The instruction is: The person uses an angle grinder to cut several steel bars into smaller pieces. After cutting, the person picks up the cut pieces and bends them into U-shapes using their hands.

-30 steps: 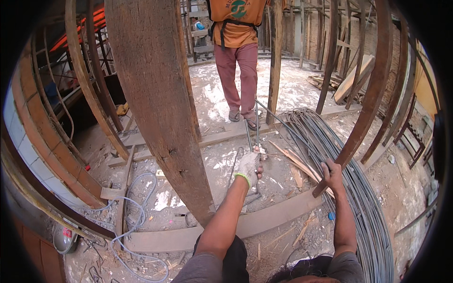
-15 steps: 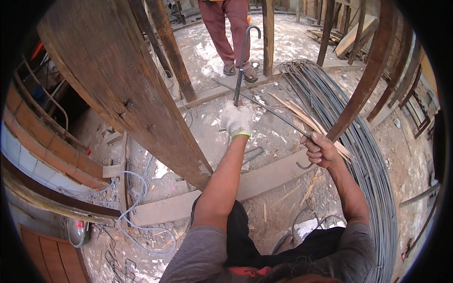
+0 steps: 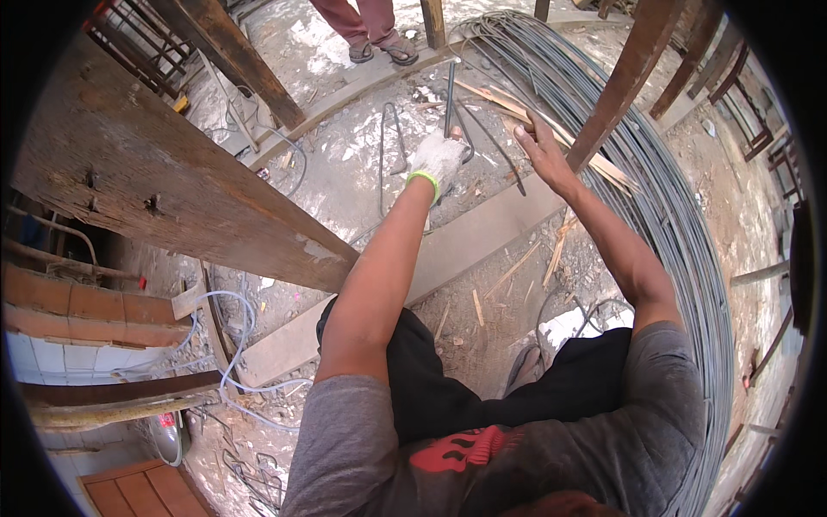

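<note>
My left hand [image 3: 438, 160], in a pale knit glove with a lime cuff, is closed around a dark steel rod [image 3: 450, 96] that points away from me. A curved dark metal end [image 3: 468, 152] shows beside that hand; whether it belongs to the same rod is unclear. My right hand [image 3: 548, 157] is bare and open, its fingers stretched out and holding nothing. Between my hands a second dark rod [image 3: 495, 151] slants toward me; I cannot tell whether it touches the ground. A bent steel bar [image 3: 384, 159] is left of the glove.
A long bundle of steel bars [image 3: 663, 233] curves along my right. Wooden posts stand close by, with a thick timber [image 3: 198, 189] on my left. A plank [image 3: 491, 246] crosses the dusty ground ahead. Another person's feet [image 3: 379, 50] are beyond. A pale hose [image 3: 245, 336] lies left.
My right hand has let go of the rod it gripped and opened. The gloved hand still holds its rod, whose hooked top no longer shows. The view has tipped down.
</note>
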`<state>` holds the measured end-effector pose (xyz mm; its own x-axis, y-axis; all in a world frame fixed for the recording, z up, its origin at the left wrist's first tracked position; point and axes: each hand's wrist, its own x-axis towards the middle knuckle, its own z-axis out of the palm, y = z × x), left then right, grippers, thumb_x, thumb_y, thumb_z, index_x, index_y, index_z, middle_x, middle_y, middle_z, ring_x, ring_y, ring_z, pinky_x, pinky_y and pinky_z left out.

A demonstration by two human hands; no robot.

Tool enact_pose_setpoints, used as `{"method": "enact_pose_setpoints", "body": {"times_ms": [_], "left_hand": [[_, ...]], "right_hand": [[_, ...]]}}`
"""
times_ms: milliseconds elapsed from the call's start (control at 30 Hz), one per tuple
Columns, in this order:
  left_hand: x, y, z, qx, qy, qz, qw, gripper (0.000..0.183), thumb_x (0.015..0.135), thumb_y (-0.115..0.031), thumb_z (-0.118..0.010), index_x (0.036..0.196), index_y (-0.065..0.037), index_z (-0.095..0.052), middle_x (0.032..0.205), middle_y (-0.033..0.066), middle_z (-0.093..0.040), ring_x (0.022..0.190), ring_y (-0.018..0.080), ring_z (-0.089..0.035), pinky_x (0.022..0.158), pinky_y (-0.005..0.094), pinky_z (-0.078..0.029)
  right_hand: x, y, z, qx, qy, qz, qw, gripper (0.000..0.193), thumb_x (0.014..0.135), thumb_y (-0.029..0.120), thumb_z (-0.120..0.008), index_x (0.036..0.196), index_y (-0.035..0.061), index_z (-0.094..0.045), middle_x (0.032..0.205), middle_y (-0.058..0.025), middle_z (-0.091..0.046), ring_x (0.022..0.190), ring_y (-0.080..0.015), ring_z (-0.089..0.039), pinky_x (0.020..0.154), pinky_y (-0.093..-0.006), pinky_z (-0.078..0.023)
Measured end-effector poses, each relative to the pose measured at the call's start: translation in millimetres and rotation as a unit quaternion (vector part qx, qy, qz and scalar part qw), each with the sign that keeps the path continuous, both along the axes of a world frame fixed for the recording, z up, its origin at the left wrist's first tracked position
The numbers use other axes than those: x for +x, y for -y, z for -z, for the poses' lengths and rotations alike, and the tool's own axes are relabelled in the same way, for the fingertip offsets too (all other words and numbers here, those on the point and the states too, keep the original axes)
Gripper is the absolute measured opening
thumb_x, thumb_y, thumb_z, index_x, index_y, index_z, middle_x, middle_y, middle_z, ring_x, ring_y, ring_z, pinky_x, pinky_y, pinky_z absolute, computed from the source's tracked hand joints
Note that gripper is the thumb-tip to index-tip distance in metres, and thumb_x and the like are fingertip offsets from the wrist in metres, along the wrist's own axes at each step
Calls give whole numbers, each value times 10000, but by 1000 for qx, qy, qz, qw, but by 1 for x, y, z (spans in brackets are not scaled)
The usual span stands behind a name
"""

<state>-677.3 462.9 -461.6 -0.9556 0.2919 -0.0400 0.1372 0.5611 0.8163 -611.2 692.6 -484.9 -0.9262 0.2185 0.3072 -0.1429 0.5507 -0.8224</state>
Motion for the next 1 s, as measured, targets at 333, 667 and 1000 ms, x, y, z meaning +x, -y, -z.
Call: {"method": "enact_pose_setpoints", "body": {"times_ms": [333,667,1000], "left_hand": [[-2,22,-12,326,188,-178,909,357,1021,-376,-479,1108,-41,-564,790,69,-591,588,188,-565,516,337,-448],[85,78,-166,521,-87,-10,849,388,979,-285,-571,1215,23,-558,719,11,-539,545,96,-490,461,231,-393],[99,99,-176,449,-70,-70,888,312,981,-263,-542,1072,31,-591,725,11,-491,571,100,-449,512,240,-364]], "right_hand": [[23,-3,70,156,172,-141,963,398,865,286,-648,1073,-52,-628,985,-241,-673,906,-346,-658,821,-418,-516],[42,109,108,339,199,-414,821,358,837,226,-646,1124,16,-616,1162,-253,-582,1080,-428,-592,934,-490,-477],[-56,152,114,351,244,-301,852,473,870,118,-529,1336,38,-504,1458,-245,-425,1282,-389,-508,1047,-468,-439]]}}
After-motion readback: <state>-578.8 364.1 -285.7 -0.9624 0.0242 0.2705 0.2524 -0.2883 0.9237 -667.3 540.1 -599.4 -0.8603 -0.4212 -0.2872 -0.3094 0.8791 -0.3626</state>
